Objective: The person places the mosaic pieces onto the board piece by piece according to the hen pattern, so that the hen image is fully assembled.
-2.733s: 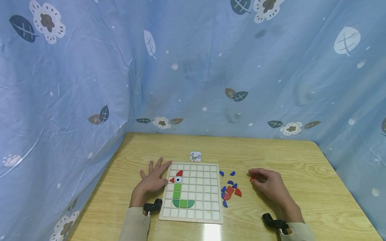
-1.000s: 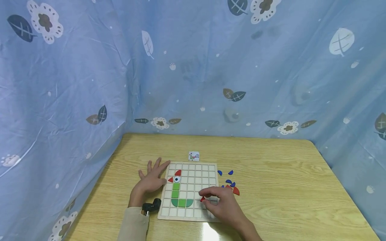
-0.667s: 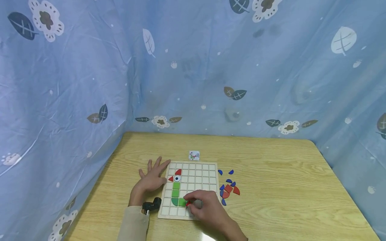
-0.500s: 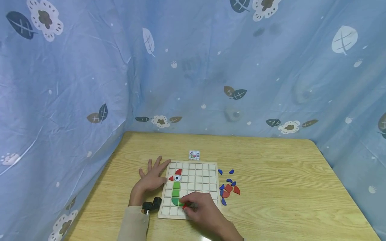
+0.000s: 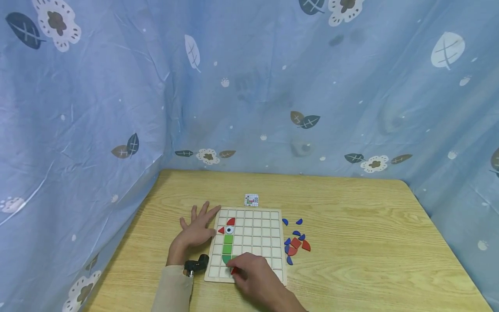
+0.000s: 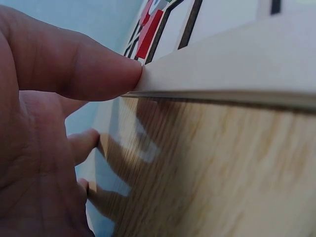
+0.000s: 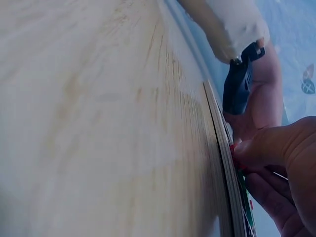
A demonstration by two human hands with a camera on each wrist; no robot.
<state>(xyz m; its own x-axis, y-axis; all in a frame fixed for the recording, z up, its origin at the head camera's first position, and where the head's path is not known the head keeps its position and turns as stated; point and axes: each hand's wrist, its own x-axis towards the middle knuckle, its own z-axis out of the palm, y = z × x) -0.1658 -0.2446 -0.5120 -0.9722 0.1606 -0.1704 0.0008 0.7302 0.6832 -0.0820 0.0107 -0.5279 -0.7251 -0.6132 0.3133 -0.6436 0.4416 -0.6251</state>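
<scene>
My right hand (image 5: 255, 275) pinches a small red tile (image 5: 234, 271) between thumb and fingers, low over the bottom row of a wooden grid board (image 5: 257, 232). Most of that tile is hidden; its red edge (image 7: 233, 150) shows in the right wrist view. My left hand (image 5: 195, 234) lies with fingers spread on the table, its thumb (image 6: 113, 74) touching the board's left edge. Set in the board are a red quarter-circle (image 5: 231, 221), a red triangle (image 5: 221, 230), an eye tile (image 5: 229, 230), green squares (image 5: 227, 249) and a dark green quarter-circle (image 5: 226, 259). My right hand covers other green pieces.
Right of the board lie several blue half-circles (image 5: 299, 221), a red square (image 5: 296, 243) and red quarter-circles (image 5: 306, 245). A small printed pattern card (image 5: 251, 199) sits behind the board. Blue patterned curtains (image 5: 249, 86) surround the wooden table (image 5: 362, 225).
My right hand has carried the red tile from the table's right side leftward over the board, then down to its bottom row. My left hand has stayed in place.
</scene>
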